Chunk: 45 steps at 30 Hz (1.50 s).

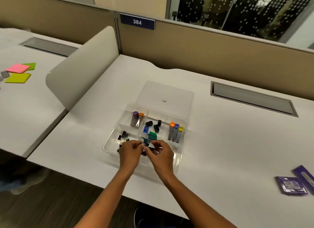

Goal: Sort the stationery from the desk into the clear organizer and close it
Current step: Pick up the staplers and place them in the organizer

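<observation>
The clear organizer lies open on the white desk, its lid folded flat behind it. Its compartments hold two capped tubes at the back left, three more capped tubes at the right, small black and blue caps in the middle and black binder clips at the front left. My left hand and my right hand meet over the front middle compartment, both pinching a small teal packet. A green item lies just behind it.
Pink and green sticky-note pads and small grey items lie on the neighbouring desk at the far left, beyond a curved divider. Purple packets sit near the right front edge. A cable slot is set into the desk at the back right.
</observation>
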Available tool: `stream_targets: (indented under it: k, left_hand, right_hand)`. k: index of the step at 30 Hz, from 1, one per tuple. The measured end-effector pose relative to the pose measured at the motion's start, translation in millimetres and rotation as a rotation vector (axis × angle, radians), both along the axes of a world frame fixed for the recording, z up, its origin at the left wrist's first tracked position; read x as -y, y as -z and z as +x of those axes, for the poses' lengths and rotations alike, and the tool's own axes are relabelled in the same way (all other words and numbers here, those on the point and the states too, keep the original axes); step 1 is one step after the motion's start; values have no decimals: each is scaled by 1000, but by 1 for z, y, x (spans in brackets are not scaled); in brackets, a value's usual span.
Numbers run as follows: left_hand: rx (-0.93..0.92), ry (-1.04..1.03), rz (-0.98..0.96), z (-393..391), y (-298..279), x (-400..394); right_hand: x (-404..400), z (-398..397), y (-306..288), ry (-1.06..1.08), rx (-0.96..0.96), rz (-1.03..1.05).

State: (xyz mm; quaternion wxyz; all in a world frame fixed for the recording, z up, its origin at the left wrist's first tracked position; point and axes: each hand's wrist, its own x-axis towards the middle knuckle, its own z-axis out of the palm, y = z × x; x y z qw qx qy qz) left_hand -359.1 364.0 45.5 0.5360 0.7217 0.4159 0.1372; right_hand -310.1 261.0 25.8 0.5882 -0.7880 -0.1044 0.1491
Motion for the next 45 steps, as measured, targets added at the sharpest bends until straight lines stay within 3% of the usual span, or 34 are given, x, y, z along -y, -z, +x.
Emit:
stream_targets:
  k: [7, 13, 21, 45]
  left_hand:
    - [-70, 48, 103, 1, 1, -6]
    - [59, -40, 219, 6, -9, 2]
    - [172, -26, 84, 24, -6, 15]
    - [215, 549, 58, 147, 1, 203]
  right_hand:
    - [1, -1, 1, -17, 95, -144]
    - [5, -4, 4, -136, 239, -363]
    - [32, 20, -3, -4, 164, -170]
    - [214, 109, -15, 443, 80, -24]
